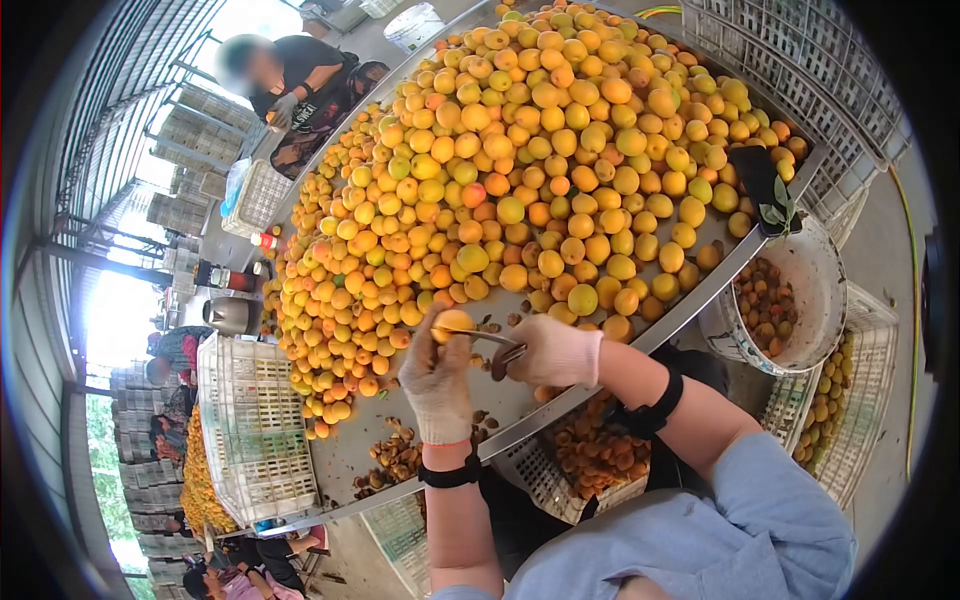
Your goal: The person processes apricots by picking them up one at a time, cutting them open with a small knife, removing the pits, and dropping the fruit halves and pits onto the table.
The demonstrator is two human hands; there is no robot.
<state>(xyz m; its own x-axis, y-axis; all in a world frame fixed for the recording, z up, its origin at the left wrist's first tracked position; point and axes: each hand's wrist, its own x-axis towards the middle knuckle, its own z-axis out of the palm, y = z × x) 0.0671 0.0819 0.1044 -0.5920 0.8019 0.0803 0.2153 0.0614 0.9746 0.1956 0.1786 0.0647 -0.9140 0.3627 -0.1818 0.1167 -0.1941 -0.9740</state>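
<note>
My left hand [438, 385], in a knitted glove, pinches an orange-yellow apricot [453, 324] above the metal table [345, 455]. In my gloved right hand [555, 352] is a small knife [488, 338] with a narrow, slightly curved metal blade. Its tip end meets the apricot at my left fingers. A large heap of whole apricots [480, 160] covers most of the table beyond both hands. Brown apricot pits [395, 455] lie scattered on the metal left of my left wrist. Below the table edge, a crate holds orange apricot pieces [600, 455].
A white bucket [815, 270] of brownish fruit stands at the table's right edge. A dark flat object [757, 180] rests on that corner. White plastic crates [255, 430] stand at left, others at right. A co-worker [310, 85] stands across the table; further people are at lower left.
</note>
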